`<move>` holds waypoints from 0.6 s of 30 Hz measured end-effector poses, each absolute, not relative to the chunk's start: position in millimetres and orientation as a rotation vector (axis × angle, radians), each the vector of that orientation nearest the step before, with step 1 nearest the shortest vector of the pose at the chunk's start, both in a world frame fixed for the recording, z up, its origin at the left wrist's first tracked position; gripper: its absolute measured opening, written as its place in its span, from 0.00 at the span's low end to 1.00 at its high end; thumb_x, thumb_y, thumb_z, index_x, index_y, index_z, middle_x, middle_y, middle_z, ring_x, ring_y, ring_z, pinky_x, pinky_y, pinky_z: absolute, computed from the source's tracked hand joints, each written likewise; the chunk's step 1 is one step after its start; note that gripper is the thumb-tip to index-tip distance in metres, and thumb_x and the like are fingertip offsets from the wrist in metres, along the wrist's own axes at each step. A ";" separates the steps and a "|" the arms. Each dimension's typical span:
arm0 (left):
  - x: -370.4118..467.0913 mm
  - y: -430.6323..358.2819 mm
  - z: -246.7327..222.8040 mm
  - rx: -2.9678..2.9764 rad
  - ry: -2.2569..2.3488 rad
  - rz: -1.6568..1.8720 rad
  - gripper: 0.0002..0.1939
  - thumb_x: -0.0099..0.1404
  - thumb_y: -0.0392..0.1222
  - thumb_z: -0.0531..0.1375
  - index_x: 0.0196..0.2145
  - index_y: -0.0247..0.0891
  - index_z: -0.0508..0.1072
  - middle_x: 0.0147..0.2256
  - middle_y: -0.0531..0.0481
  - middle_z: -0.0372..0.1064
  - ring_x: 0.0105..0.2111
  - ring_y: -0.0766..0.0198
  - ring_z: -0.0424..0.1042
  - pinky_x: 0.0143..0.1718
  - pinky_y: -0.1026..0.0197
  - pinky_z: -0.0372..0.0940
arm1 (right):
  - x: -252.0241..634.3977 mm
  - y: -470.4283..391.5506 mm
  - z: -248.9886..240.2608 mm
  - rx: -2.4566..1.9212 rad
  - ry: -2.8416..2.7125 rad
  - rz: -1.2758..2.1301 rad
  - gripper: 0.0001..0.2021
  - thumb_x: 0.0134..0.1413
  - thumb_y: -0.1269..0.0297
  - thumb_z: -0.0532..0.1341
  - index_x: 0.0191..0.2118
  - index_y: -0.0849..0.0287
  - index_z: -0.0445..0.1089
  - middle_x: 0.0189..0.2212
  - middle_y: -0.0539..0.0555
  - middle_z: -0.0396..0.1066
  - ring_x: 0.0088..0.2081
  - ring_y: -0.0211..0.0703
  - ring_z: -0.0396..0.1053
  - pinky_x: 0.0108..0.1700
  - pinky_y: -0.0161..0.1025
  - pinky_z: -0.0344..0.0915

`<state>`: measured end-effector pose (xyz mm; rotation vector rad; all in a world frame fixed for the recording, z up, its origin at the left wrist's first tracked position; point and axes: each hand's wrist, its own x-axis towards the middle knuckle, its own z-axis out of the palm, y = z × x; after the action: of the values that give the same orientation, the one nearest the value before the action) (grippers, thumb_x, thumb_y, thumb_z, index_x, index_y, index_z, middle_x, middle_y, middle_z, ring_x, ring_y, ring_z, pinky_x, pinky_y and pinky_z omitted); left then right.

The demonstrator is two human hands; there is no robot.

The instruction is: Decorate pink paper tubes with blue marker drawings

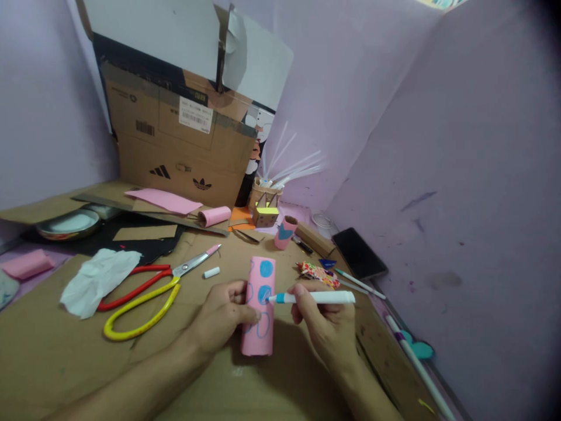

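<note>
A pink paper-covered cardboard tube (258, 345) lies lengthwise before me on the cardboard sheet. Along it run blue circles: the upper two are mostly coloured in, a lower one is only an outline. My left hand (228, 313) grips the tube from the left, thumb on top and fingers round its side. In my right hand (322, 318) is a white felt-tip marker (328, 297) with a blue end, its tip touching the second circle. A small white marker cap (211, 272) lies beyond my left hand. Big scissors (162, 286) with red and yellow handles rest to the left, blades partly apart.
Crumpled white tissue (100, 280) lies beside the scissors. Behind are a pink roll (214, 216), a small pink cup with a blue heart (286, 233) and a large cardboard box (175, 146). A phone (359, 252) and a long white stick (421, 368) lie along the right wall.
</note>
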<state>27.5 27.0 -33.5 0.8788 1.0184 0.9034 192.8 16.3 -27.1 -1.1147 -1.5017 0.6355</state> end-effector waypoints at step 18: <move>27.4 25.9 -31.4 0.884 1.052 0.907 0.10 0.40 0.31 0.59 0.26 0.32 0.72 0.24 0.50 0.71 0.22 0.66 0.64 0.24 0.65 0.55 | 192.9 17.0 -22.9 -1.107 -1.483 0.584 0.15 0.55 0.63 0.57 0.19 0.60 0.67 0.12 0.47 0.62 0.15 0.34 0.60 0.17 0.31 0.57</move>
<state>27.4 25.9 -31.4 0.8842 1.0520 0.9071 192.9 17.0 -22.9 -1.1065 -1.4827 0.5837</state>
